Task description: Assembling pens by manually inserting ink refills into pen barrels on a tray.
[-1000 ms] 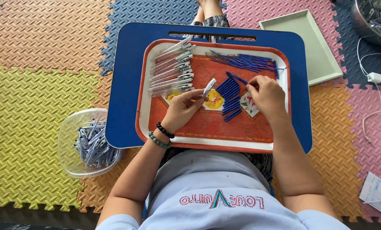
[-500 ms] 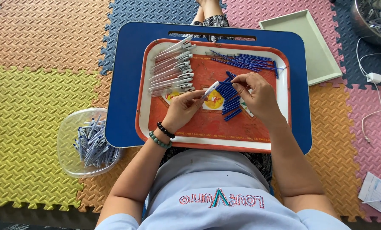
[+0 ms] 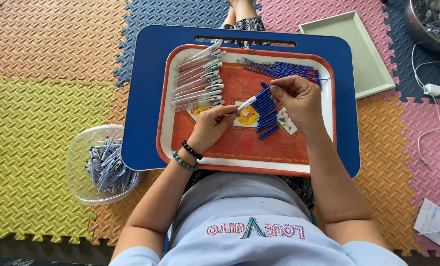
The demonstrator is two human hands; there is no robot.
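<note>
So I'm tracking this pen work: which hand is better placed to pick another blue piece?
Probably the right hand: it hovers over the blue pieces, while the left hand holds a white pen barrel.

Tray: on the lap desk.
Pen barrels: on the tray's left part.
Refills: at its far right.
Bowl: on the floor mats, left of the desk.

The right hand has moved from the right part of the tray toward its middle, now above the loose blue pen parts, and its fingertips meet the tip of the white pen barrel held in the left hand (a second ago they were apart).
</note>
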